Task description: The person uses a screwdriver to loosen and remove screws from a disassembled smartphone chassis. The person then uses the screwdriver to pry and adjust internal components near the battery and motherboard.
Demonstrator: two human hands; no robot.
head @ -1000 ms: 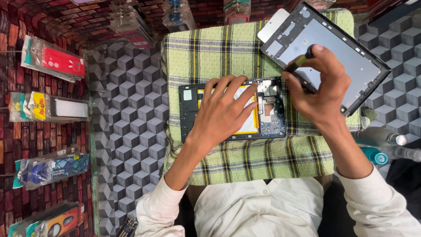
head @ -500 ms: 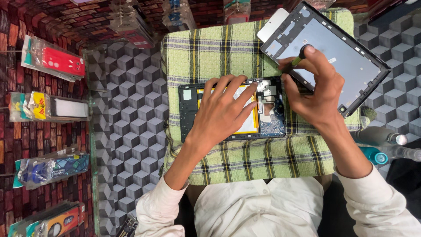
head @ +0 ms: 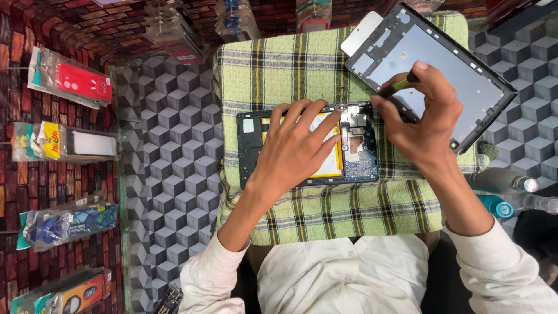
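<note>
Covering the opened tablet [head: 308,145], left hand [head: 296,148] lies spread; right hand [head: 427,122] pinches a half-hidden tool [head: 401,84].

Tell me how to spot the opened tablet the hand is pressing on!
Find the green checked cloth in the middle. On it, under the left hand, lies the opened tablet. Unlike the empty grey frame beside it, it shows a yellow battery and blue board.

Woven checked cloth [head: 325,64], glossy plastic tablet frame [head: 442,75], matt circuit board [head: 360,145]
</note>
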